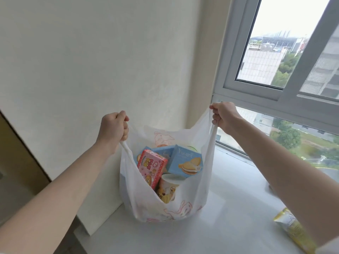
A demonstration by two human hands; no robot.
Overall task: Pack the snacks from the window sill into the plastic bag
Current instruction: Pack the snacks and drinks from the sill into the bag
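Two handles of the plastic bag (165, 204) are gripped, one in each fist: the left hand (113, 128) is curled tight round the left handle and the right hand (222, 116) round the right one, so that the mouth is held wide apart. The bag's base rests on the window sill (229, 208), close to the wall corner, and its long axis runs upright from the sill to the hands, mouth facing up. Inside the bag a pink snack box (151, 168) is seen standing tilted on end, a blue biscuit box (187, 162) leans beside it toward the window side, and a printed cup (167, 189) lies below them nearer the bag's front wall. Another blue box behind these is only partly shown. To the right of the bag, well apart from it, a yellow snack packet (293, 230) is left on the sill, partly hidden by the right forearm.

By the look of it, packing is nearly done. Should the bag be lifted now, the yellow packet would be missed. The thin handles could be stretched or torn by the load, and the leaning boxes could tip out if one handle is lowered.
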